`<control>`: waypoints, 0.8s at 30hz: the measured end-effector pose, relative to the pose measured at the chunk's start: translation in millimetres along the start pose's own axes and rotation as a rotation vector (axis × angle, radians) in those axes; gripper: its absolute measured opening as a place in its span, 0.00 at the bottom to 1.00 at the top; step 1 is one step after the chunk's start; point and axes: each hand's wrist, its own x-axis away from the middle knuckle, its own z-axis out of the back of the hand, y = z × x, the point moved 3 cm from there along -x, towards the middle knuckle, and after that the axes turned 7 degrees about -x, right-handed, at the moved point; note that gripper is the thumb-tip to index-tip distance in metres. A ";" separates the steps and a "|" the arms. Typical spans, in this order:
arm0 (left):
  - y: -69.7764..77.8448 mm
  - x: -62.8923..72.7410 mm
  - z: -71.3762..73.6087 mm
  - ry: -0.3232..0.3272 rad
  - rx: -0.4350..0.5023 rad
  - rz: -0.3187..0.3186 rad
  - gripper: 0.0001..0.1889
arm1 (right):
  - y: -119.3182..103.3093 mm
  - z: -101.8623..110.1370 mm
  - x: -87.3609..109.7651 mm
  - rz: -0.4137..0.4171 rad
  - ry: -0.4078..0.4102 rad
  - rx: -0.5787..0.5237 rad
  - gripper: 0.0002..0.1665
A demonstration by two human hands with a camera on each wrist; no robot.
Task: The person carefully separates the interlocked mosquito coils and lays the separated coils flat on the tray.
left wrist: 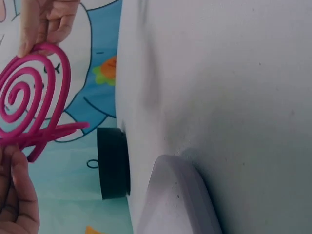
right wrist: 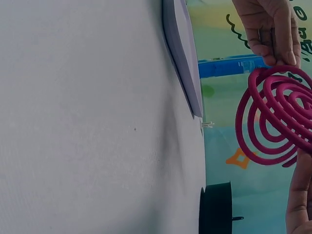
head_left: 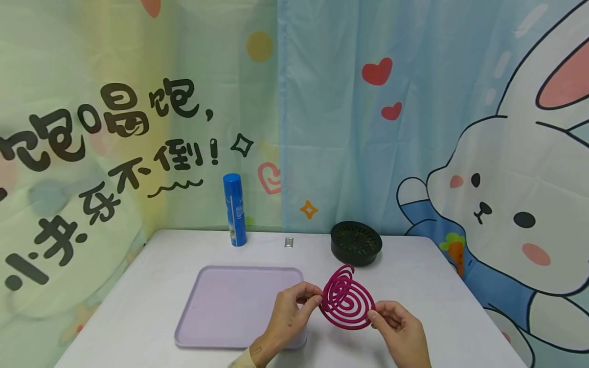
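Over the table (head_left: 451, 312), the left hand (head_left: 293, 311) pinches one edge of a pink coil (head_left: 341, 299) and the right hand (head_left: 401, 329) pinches the opposite edge, holding it up nearer me than the black tin (head_left: 356, 245) and right of the tray (head_left: 234, 306).

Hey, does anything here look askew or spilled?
The pink coil held above the table looks askew: its rings overlap at different angles instead of lying flat. The can stands upright, and no spill shows.
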 end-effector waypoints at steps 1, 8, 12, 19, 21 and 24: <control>-0.4 -0.1 0.5 -0.013 0.006 -0.003 0.03 | 0.7 0.5 -0.7 -0.008 -0.005 0.001 0.11; -2.5 1.5 2.4 -0.098 0.066 -0.007 0.03 | 3.4 4.6 -2.8 -0.048 -0.054 -0.025 0.12; -4.6 2.1 1.9 -0.121 0.073 -0.001 0.04 | 3.6 6.3 -2.9 -0.057 -0.070 -0.027 0.12; -5.2 1.7 3.5 -0.141 0.041 -0.014 0.12 | 1.8 7.8 -2.4 -0.049 -0.085 -0.014 0.10; -6.0 1.1 3.5 -0.154 0.039 -0.031 0.17 | 1.9 8.6 -2.2 -0.046 -0.095 -0.010 0.10; -7.6 0.9 3.0 -0.184 0.052 -0.059 0.27 | 3.2 10.0 -2.2 -0.056 -0.112 0.003 0.10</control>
